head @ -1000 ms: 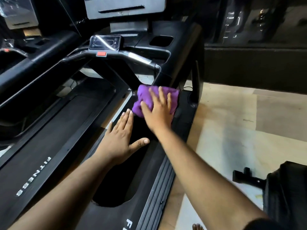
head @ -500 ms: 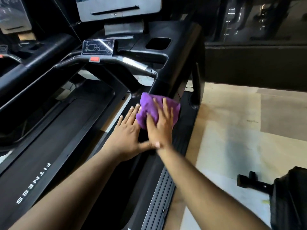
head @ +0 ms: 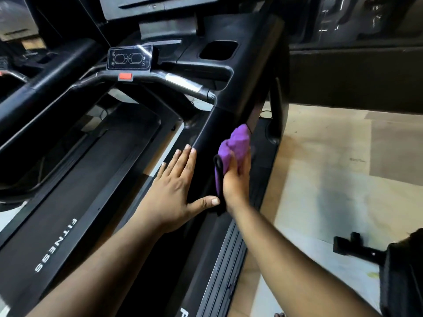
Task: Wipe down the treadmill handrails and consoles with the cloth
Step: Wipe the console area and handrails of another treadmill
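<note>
- Now on the right handrail (head: 212, 124) of the treadmill: both hands.
- Left hand (head: 174, 191) flat against its inner face, fingers straight and spread, thumb stretched towards the right wrist.
- Right hand (head: 237, 177) on its outer side, pressing the bunched purple cloth (head: 235, 145) against it; fingers mostly hidden.
- Beyond the handrail, up front: small control panel (head: 130, 58) above a red button (head: 125, 76).

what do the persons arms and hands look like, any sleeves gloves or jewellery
Both forearms are bare as far as the frame shows, with no sleeves in view. The left hand and the right hand wear no gloves. No watch, bracelet or ring shows on either. The left hand's fingernails are short and unpainted; the right hand's are hidden.
</note>
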### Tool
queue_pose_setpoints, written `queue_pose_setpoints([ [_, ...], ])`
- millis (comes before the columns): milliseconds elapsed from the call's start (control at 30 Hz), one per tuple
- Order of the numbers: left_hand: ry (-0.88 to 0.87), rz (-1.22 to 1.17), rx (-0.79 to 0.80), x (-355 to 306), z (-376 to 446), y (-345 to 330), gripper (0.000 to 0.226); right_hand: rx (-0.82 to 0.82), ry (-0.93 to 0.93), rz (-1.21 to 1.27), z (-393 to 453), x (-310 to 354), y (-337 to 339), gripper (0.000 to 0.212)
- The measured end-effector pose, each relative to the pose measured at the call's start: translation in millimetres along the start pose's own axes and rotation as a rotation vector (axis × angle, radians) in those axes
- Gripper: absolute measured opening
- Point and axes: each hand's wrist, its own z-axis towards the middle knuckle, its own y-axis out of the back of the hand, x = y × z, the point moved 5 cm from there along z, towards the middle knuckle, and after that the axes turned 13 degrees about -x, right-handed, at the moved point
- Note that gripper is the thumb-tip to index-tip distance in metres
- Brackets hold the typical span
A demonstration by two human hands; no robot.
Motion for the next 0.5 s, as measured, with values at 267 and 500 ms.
queue_pose_setpoints([
  [267,0.008,0.002,-0.005,-0.6,-1.1,0.9,0.125,-0.133,-0.013,-0.003,41.9,27.1,5.5,0.049],
  [500,0.018,-0.079,-0.016,2.0,-0.5,2.2,0.132,0.003,0.164,0.007,-62.3,5.4,10.6,0.080],
])
